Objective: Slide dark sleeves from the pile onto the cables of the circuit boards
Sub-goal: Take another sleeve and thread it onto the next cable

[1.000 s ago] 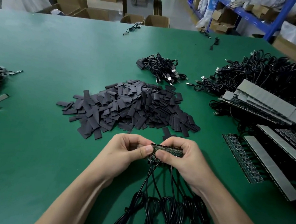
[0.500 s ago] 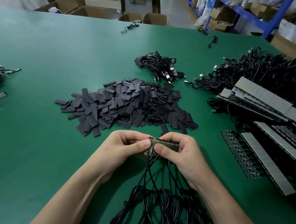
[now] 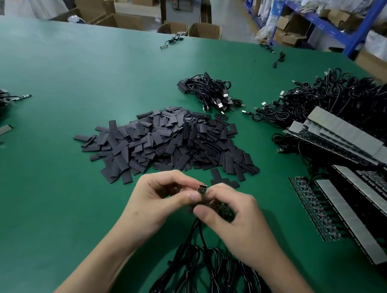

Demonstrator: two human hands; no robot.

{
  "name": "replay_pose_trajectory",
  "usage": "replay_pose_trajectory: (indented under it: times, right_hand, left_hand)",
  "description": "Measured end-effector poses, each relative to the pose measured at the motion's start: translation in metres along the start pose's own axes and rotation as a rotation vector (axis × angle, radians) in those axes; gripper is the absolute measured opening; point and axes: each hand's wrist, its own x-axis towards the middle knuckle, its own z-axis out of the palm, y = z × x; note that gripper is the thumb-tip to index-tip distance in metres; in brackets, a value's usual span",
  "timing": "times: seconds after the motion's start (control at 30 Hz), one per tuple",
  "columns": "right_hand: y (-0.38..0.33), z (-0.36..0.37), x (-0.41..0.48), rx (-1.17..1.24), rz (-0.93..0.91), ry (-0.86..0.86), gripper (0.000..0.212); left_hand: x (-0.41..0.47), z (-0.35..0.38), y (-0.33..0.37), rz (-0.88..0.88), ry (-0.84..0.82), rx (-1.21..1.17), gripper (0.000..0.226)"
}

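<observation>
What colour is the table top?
Green, plain; the table top shows clearly in the head view.

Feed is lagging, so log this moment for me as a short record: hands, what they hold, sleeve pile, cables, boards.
left hand: pinching a small board at its left side
right hand: gripping the same board and more boards below it
sleeve on hands' cables: none visible
sleeve pile: just beyond the hands, untouched
cables: hang from the held boards, looped on the table
board strips: stacked at right, taped
</observation>
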Motion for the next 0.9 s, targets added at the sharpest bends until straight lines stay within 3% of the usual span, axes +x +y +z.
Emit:
replay_pose_trajectory:
  times: [0.07,0.17,0.27,0.37,0.43,0.63,0.73,0.9]
  right_hand:
    - [-0.004,0.001,0.001,0.129,0.049,-0.040,0.021]
    - [-0.010,-0.014,0.002,0.632,0.109,-0.065,0.016]
    - [-0.013,-0.036,0.002,0.983,0.162,-0.204,0.023]
    - [-0.022,-0.059,0.005,1.107,0.180,-0.302,0.025]
    - [-0.030,-0.072,0.007,0.910,0.234,-0.278,0.026]
    - [-0.023,-0.056,0.021,-0.415,0.337,-0.123,0.030]
    - [-0.011,-0.036,0.021,-0.593,0.331,-0.080,0.031]
    - [0.003,-0.013,0.020,-0.590,0.294,-0.028,0.027]
  left_hand:
    - [0.001,0.000,-0.001,-0.010,-0.004,-0.026,0.018]
    - [0.003,-0.003,-0.003,-0.039,0.106,0.071,0.024]
    - [0.006,-0.005,-0.012,-0.041,0.231,0.405,0.016]
    - [0.009,-0.007,-0.016,-0.015,0.250,0.784,0.006]
    - [0.014,-0.009,-0.017,0.013,0.247,0.997,0.015]
    - [0.047,-0.005,-0.021,-0.008,0.332,1.204,0.035]
    - [0.058,-0.001,-0.029,-0.078,0.316,1.266,0.040]
    - [0.061,-0.004,-0.035,-0.056,0.362,1.258,0.024]
